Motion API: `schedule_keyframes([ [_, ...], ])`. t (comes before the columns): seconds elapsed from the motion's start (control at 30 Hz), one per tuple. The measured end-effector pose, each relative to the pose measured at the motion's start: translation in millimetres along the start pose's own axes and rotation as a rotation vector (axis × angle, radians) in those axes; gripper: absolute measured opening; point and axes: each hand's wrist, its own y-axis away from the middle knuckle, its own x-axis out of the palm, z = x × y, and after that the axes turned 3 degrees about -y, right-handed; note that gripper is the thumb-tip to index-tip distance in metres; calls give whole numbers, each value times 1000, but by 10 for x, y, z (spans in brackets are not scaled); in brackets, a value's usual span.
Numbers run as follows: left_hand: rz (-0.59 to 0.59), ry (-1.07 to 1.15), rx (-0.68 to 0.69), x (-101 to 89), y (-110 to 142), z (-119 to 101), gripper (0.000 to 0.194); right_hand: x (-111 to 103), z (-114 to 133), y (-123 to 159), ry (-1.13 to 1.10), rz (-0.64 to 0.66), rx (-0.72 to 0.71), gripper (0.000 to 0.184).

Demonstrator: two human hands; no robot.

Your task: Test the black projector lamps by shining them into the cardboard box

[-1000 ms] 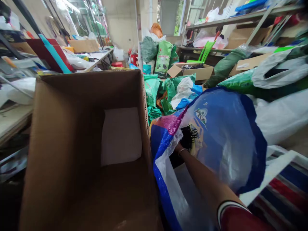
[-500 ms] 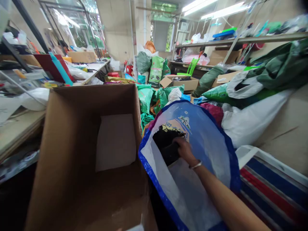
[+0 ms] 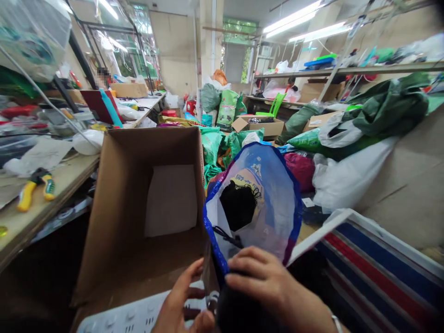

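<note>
My right hand (image 3: pixel 267 282) is at the bottom centre, fingers curled over a black item (image 3: pixel 239 310) held just in front of me. My left hand (image 3: pixel 182 303) touches the same black item from the left, fingers bent around its edge. Just beyond my hands stands an open blue woven sack (image 3: pixel 263 199) with more black pieces (image 3: pixel 238 203) inside. A large open cardboard box (image 3: pixel 118 203) stands to the left of the sack, with a white sheet (image 3: pixel 171 199) lying on its bottom. A white perforated panel (image 3: pixel 132 317) shows under my left hand.
A workbench (image 3: pixel 38 199) runs along the left with a yellow-handled tool (image 3: pixel 33 185) on it. Green and white sacks (image 3: pixel 347 138) pile up on the right. A red, white and blue striped bag (image 3: pixel 374 273) lies at lower right. Shelves and boxes fill the back.
My right hand has come out of the blue sack toward me with a black item. My left hand has come into view and joined it. The view has pulled back.
</note>
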Motion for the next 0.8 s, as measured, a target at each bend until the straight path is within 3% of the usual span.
schedule_keyframes([
  [0.1, 167, -29, -27, 84, 6, -57, 92, 400, 187, 42, -97, 1, -6, 23],
  [0.2, 258, 27, -75, 136, 97, -36, 75, 692, 187, 242, -401, -55, 106, 15],
  [0.3, 225, 93, -163, 188, 253, -7, 55, 743, 98, 514, -800, -1, 342, 10],
  [0.43, 75, 199, -262, 224, 435, -2, 49, 687, -64, 873, -931, -314, 887, 17],
  [0.5, 7, 246, -260, 227, 491, -16, 51, 729, -47, 990, -951, -373, 1094, 24],
  [0.57, -20, 290, -230, 231, 523, -42, 52, 830, 69, 1040, -1114, -304, 1202, 33],
  [0.67, 12, 368, -166, 237, 531, -86, 53, 1014, 300, 1015, -1549, -290, 1329, 49],
  [0.73, 69, 406, -134, 232, 522, -121, 56, 1101, 385, 974, -1743, -393, 1440, 52],
  [0.8, 82, 417, -132, 213, 516, -174, 60, 1138, 381, 947, -1761, -533, 1478, 44],
])
